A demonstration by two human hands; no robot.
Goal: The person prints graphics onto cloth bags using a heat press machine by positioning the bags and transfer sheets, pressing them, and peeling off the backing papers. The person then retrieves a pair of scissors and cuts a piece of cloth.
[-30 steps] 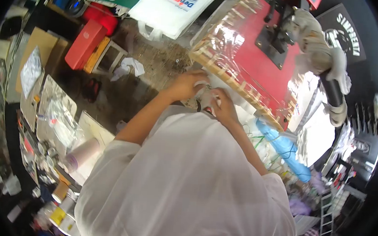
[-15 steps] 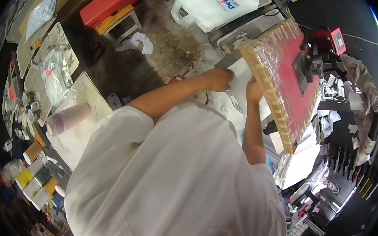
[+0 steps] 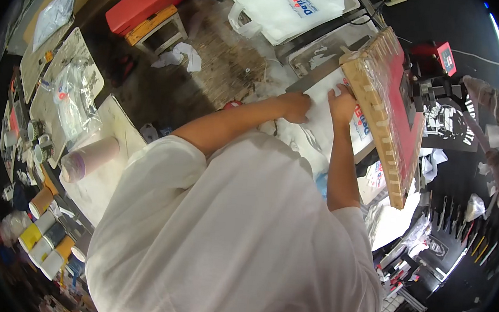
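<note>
A white bag with blue and red print (image 3: 322, 106) lies on the lower plate of a heat press, partly under the raised red upper plate (image 3: 389, 102) with its taped, plastic-wrapped edge. At the bag's near left edge, my left hand (image 3: 296, 107) is closed, its fingers curled on the white fabric. My right hand (image 3: 341, 104) rests on the bag beside the print, close to the press's taped edge, with its fingers bent and apart. The fabric hangs down toward my white shirt.
Another printed white bag (image 3: 284, 9) lies beyond the press. A red box (image 3: 143, 4) sits on a small wooden stool at the upper left. A pinkish cylinder (image 3: 90, 159) lies on a board at left. Several tools hang at right.
The view has swung right since the first frame. The press's upper plate stands higher, and the print on the bag now shows beneath it. My right hand has shifted slightly up over the bag.
</note>
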